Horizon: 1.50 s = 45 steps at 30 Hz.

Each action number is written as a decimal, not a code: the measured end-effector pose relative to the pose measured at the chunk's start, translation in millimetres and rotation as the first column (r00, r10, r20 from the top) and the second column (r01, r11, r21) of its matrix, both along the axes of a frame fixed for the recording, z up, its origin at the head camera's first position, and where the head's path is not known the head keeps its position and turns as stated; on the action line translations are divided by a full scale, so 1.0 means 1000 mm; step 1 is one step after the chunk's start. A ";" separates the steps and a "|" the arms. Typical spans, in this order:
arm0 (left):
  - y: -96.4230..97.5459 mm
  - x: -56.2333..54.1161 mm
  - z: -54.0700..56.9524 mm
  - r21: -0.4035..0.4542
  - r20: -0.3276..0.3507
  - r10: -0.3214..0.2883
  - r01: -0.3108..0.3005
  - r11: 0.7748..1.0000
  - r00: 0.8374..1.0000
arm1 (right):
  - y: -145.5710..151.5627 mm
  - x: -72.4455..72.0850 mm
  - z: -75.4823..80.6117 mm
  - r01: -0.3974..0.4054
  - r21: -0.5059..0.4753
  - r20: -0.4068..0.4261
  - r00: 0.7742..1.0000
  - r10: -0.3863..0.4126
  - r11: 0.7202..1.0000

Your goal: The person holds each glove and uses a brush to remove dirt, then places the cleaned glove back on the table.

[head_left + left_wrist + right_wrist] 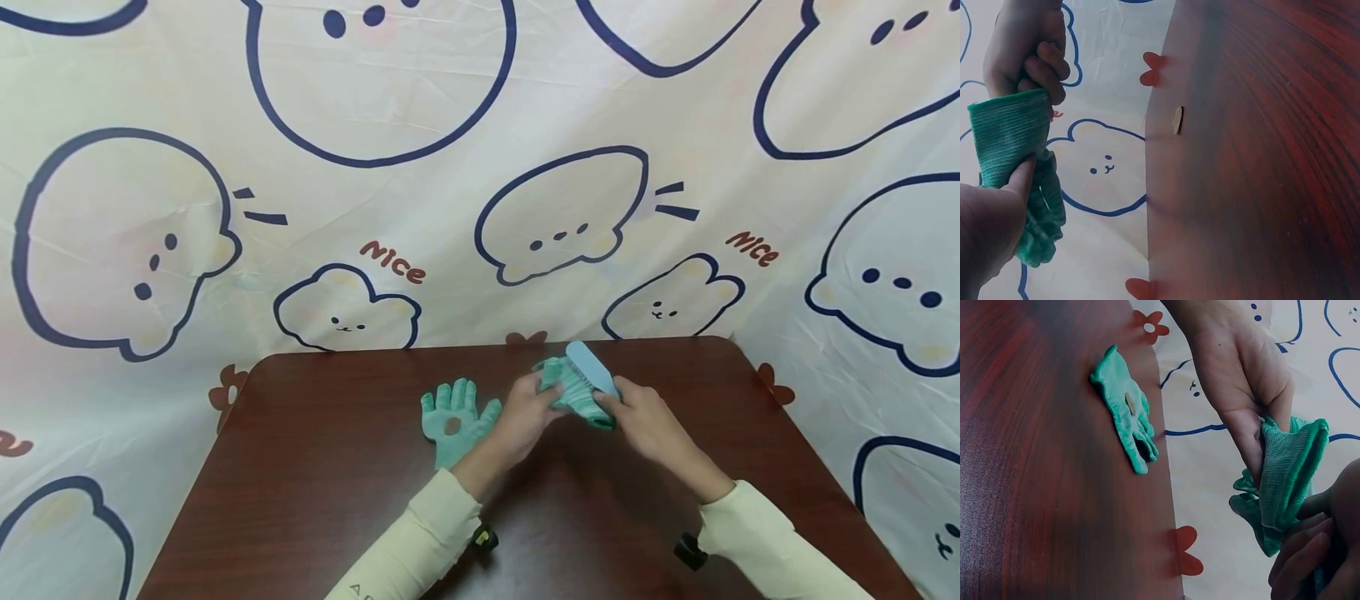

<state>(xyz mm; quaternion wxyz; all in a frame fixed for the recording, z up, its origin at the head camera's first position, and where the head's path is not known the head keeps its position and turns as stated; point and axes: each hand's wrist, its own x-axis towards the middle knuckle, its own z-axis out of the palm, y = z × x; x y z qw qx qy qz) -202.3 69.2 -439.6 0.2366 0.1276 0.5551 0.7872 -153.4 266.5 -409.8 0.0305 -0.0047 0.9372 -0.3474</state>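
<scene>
In the head view, my left hand (525, 415) grips a green knit glove (573, 390), its thumb laid over the fabric. My right hand (647, 419) holds a light blue brush (590, 367), bristles against the glove. The left wrist view shows the ribbed cuff (1010, 128) and the fingers dangling below. The right wrist view shows the cuff's opening facing my right hand (1310, 550); most of the brush is hidden there. A second green glove (450, 450) lies flat on the table left of my hands, a round brown patch (452, 426) on it.
Both gloves are over the dark brown wooden table (322, 500). A small tan sliver (1177, 120) shows near the table edge in the left wrist view. Behind the table hangs a white cloth (442, 208) with cartoon outlines, and it also lines the sides.
</scene>
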 end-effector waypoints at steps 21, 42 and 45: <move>-0.006 0.002 -0.006 -0.013 -0.084 0.040 -0.041 0.999 0.996 | -0.010 0.012 -0.006 -0.080 -0.039 0.009 0.997 0.081 0.996; -0.017 -0.001 0.006 -0.109 -0.119 0.092 -0.106 0.988 0.989 | 0.035 -0.007 -0.010 0.147 0.039 -0.019 0.989 -0.146 0.988; -0.020 -0.004 0.007 -0.065 -0.092 0.097 -0.103 0.993 0.991 | 0.033 -0.004 -0.003 0.131 0.009 -0.057 0.990 -0.131 0.991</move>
